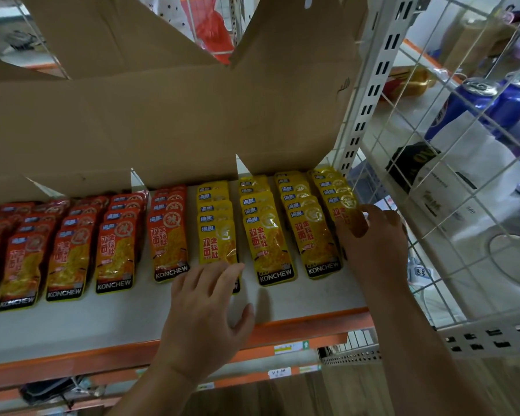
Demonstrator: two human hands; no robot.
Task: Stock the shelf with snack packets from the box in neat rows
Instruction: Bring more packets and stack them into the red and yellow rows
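Note:
Overlapping rows of snack packets lie on the white shelf (108, 319): several red rows (114, 250) at left, several yellow rows (267, 235) at right. My left hand (207, 310) rests with straight fingers on the bottom of the front packet of the first yellow row (215, 235). My right hand (373, 241) has its fingers curled on the front packet of the rightmost yellow row (339, 202), covering its lower half. A big open cardboard box (162, 121) stands at the back of the shelf behind the rows.
An orange lip (72, 360) edges the shelf front. A white slotted upright (370, 94) and a wire mesh panel (451, 181) close the right side; blue cans (475, 100) and boxes stand behind it. Lower shelves with price tags sit below.

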